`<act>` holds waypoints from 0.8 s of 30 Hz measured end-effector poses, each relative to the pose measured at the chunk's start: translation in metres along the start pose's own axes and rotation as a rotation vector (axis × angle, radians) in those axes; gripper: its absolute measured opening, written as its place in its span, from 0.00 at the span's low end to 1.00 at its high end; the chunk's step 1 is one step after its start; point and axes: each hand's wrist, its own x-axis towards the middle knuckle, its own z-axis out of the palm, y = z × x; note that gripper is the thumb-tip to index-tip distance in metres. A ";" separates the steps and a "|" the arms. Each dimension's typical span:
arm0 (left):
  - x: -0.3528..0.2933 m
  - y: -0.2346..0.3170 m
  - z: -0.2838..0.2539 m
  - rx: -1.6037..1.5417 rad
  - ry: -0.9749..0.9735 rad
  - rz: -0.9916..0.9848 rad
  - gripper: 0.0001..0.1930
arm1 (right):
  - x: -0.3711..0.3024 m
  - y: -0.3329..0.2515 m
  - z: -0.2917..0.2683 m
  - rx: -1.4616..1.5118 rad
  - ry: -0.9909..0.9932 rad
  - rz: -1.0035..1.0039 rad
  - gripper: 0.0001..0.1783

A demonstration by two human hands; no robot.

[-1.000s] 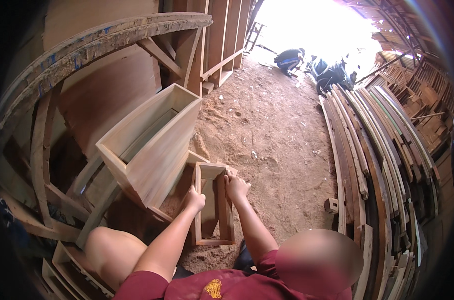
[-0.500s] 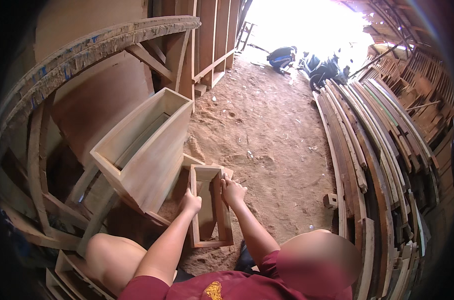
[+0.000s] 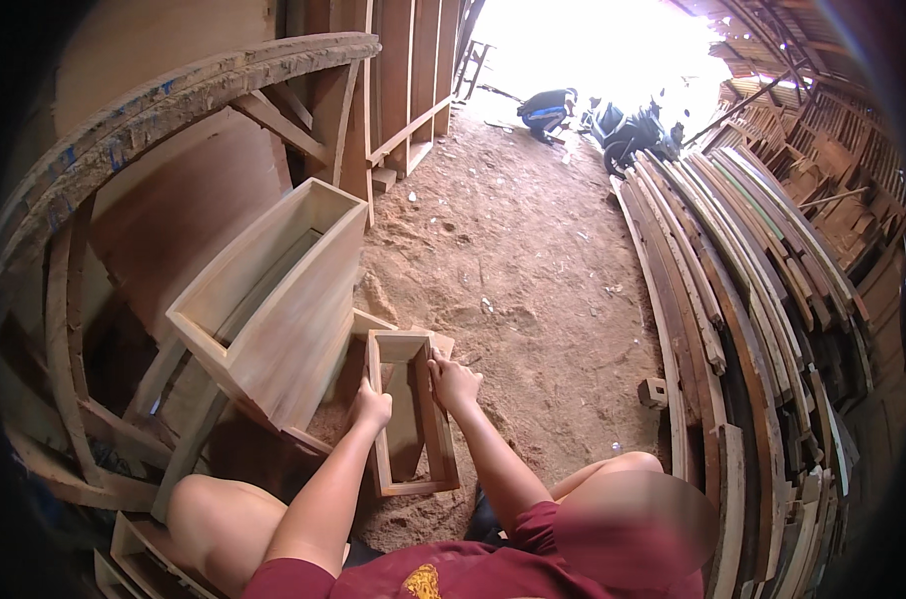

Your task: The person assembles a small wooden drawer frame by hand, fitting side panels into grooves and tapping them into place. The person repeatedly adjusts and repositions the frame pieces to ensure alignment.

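Note:
Between my knees I hold a small rectangular wooden drawer frame, its long sides pointing away from me. My left hand is closed on its left side. Near the far right corner, my right hand grips the other side. A panel lies within or under the frame; I cannot tell which. Left of it stands a taller, deeper wooden box, open at the top. Part of another wooden piece shows low between the box and the frame.
A rough wooden workbench with angled legs stands at left. Long planks are stacked at right, with a small wood block beside them. On the sandy floor farther off, a person crouches near a motorcycle.
The whole view has shifted slightly, so most things appear a little farther left. Both hands keep their hold on the drawer frame.

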 end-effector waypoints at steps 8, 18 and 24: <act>-0.011 0.023 0.004 0.015 -0.056 -0.008 0.39 | 0.053 0.015 -0.004 0.050 0.032 0.049 0.24; -0.003 0.012 0.012 -0.022 -0.024 0.031 0.38 | 0.035 0.023 0.007 0.089 0.152 0.009 0.24; -0.005 0.008 0.008 0.004 0.001 0.016 0.38 | 0.032 0.021 0.011 0.025 0.084 -0.030 0.25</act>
